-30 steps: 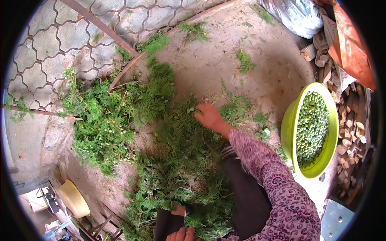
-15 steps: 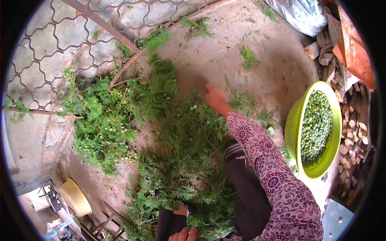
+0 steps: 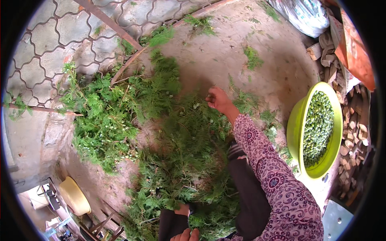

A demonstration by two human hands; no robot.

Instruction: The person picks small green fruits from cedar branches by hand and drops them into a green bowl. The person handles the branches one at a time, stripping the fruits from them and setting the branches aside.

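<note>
Over the far edge of a heap of green conifer sprigs point(image 3: 181, 148), my right hand point(image 3: 219, 99) hangs with its fingers curled together. Whatever is between the fingertips is too small to make out. My left hand point(image 3: 185, 235) shows only partly at the bottom edge, close to my dark trouser leg, its fingers bent; anything it holds is hidden. Pale small cones dot the sprigs. To the right of my patterned sleeve, a lime-green basin point(image 3: 294, 132) stands tilted in view, with many small green cones point(image 3: 317, 128) in it.
More sprigs point(image 3: 100, 120) lie at the left beside a metal grille point(image 3: 56, 44). Stacked firewood point(image 3: 354, 132), a white plastic sack point(image 3: 303, 16) and an orange sheet point(image 3: 354, 52) line the right side. A yellow tub point(image 3: 75, 197) stands at the lower left.
My right hand has drawn slightly back and to the right, and its fingers have curled in more. The left hand has stayed nearly in place.
</note>
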